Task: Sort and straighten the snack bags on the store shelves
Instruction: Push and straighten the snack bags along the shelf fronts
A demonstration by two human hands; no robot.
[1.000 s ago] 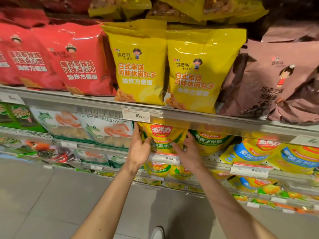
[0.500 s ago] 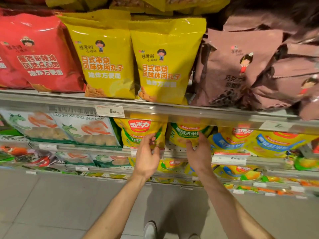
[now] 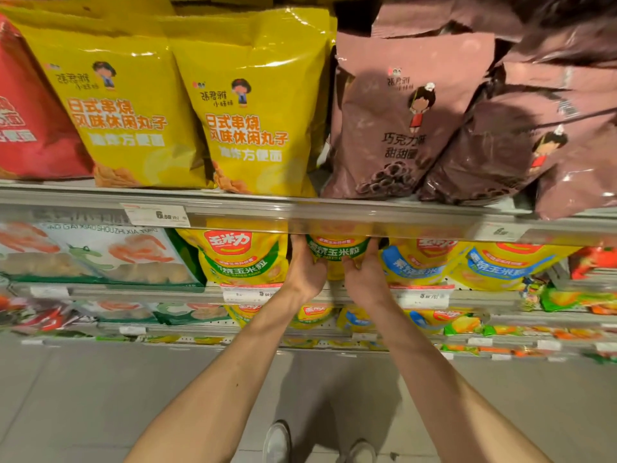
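Note:
A yellow corn snack bag with a green band point(image 3: 337, 252) stands on the second shelf under the upper shelf rail point(image 3: 334, 217). My left hand point(image 3: 305, 270) grips its left edge and my right hand point(image 3: 362, 274) grips its right edge, thumbs on the front. Its top is hidden behind the rail. Another green-band corn bag point(image 3: 245, 259) stands just to the left. Blue-band corn bags point(image 3: 414, 265) stand to the right.
The upper shelf holds tall yellow bags point(image 3: 253, 108), a red bag point(image 3: 30, 128) at left and leaning brown chocolate bags point(image 3: 400, 121) at right. White shrimp-cracker bags point(image 3: 100, 255) fill the second shelf's left. Lower shelves carry small packs; grey floor and my shoes point(image 3: 277, 442) are below.
Both hands moved right from the first green-band corn bag to the one beside it and now grip its two sides. The view swung right and closer.

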